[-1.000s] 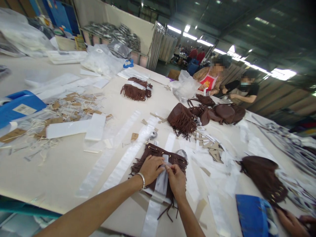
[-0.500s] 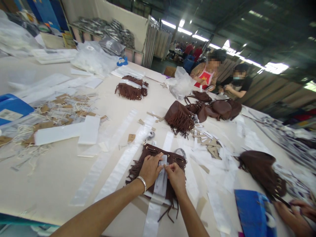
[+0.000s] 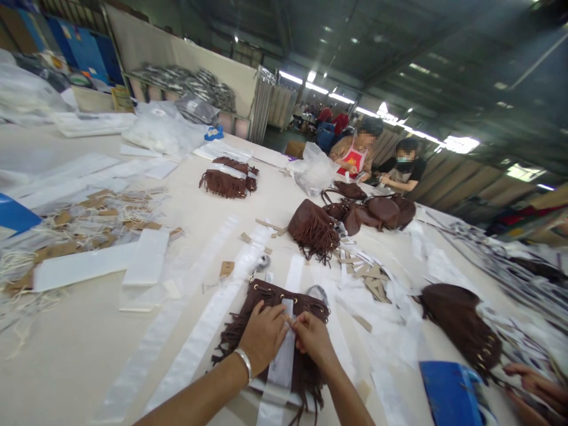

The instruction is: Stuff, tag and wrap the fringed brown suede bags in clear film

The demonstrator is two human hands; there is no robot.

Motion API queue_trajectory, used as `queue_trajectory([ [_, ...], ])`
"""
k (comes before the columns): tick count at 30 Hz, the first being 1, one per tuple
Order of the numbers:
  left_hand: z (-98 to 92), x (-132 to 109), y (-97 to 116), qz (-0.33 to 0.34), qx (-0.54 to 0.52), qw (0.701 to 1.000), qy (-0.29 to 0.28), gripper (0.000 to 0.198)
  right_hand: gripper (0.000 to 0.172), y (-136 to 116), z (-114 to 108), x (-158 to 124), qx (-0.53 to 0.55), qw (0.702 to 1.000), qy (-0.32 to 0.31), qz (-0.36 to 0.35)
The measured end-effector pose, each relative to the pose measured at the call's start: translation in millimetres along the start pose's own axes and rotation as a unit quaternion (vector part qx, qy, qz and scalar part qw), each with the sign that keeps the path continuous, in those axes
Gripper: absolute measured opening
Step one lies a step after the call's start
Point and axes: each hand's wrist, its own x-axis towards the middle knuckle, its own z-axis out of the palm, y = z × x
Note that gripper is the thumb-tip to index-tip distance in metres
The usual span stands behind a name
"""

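Observation:
A dark brown fringed bag (image 3: 261,291) with metal eyelets lies flat on the table in front of me. Around its middle runs a translucent plastic strip (image 3: 281,364). My left hand (image 3: 265,331), a bracelet at its wrist, rests flat on the bag with fingers stretched out beside and onto the strip. On the other side, my right hand (image 3: 315,338) pinches the strip near its upper part, fingertips close to my left thumb. What exactly lies between those fingertips is partly hidden.
Long white strips (image 3: 213,319) lie across the table (image 3: 80,343). Cardboard tags (image 3: 102,219) with strings are heaped left. Other brown bags (image 3: 310,228) sit further back. A blue container (image 3: 450,390) and another person's hand (image 3: 536,384) are at the right. Two people stand across the table.
The view has tilted and shifted, so the bag sits lower and slightly left. Both my hands remain on the bag, the left fingers a little more spread. The other person's hand has moved.

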Motion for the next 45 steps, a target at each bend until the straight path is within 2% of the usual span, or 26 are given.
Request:
queue_trajectory([
  [1, -0.7, 0.2, 0.7, -0.002, 0.003, 1.0, -0.001, 0.029, 0.031, -3.4, -8.9, 6.5, -0.006, 1.0, -0.004, -0.017],
  [3, -2.2, 0.5, 2.4, -0.007, 0.007, 1.0, -0.006, 0.03, 0.031, -12.5, -27.4, 25.9, -0.09, 0.991, 0.057, -0.079],
  [5, -3.0, 0.8, 3.6, -0.013, 0.01, 1.0, -0.013, 0.03, 0.032, -21.3, -40.7, 52.3, -0.208, 0.958, 0.137, -0.145],
  [7, -2.6, 1.2, 3.7, -0.017, 0.012, 1.0, -0.018, 0.031, 0.032, -26.1, -44.2, 81.3, -0.284, 0.927, 0.171, -0.177],
  [10, -0.9, 2.6, 2.4, -0.015, 0.02, 1.0, -0.019, 0.032, 0.039, -23.5, -35.1, 117.0, -0.316, 0.917, 0.164, -0.178],
  [12, -0.1, 3.8, 1.5, -0.011, 0.023, 1.0, -0.017, 0.032, 0.038, -18.3, -26.9, 130.6, -0.336, 0.911, 0.161, -0.175],
  [17, -0.9, 6.1, 1.0, -0.015, 0.02, 0.999, -0.025, 0.032, 0.026, -12.0, -20.9, 135.2, -0.344, 0.905, 0.152, -0.198],
  [21, -1.4, 5.4, 1.7, -0.024, 0.011, 0.999, -0.034, 0.032, 0.021, -17.0, -24.6, 128.5, -0.305, 0.915, 0.162, -0.211],
  [25, -1.8, 3.9, 2.9, -0.019, 0.006, 0.999, -0.027, 0.033, 0.017, -21.7, -30.8, 124.4, -0.228, 0.937, 0.173, -0.2],
  [32, -3.1, 3.0, 2.5, -0.018, 0.006, 0.999, -0.028, 0.033, 0.015, -19.8, -41.8, 134.1, -0.051, 0.98, 0.116, -0.154],
  [35, -2.8, 3.4, 2.3, -0.019, 0.006, 1.0, -0.022, 0.032, 0.028, -19.3, -41.4, 144.0, 0.031, 0.982, 0.123, -0.142],
  [40, -4.0, 3.6, 3.3, -0.022, 0.011, 0.999, -0.026, 0.032, 0.07, -18.3, -35.6, 161.0, 0.128, 0.974, 0.149, -0.112],
  [43, -5.0, 3.7, 3.9, -0.023, 0.015, 0.999, -0.034, 0.032, 0.079, -14.0, -30.0, 167.8, 0.164, 0.969, 0.163, -0.084],
  [45, -5.1, 3.9, 3.9, -0.021, 0.018, 0.999, -0.036, 0.033, 0.079, -10.7, -26.1, 170.6, 0.182, 0.967, 0.163, -0.072],
])
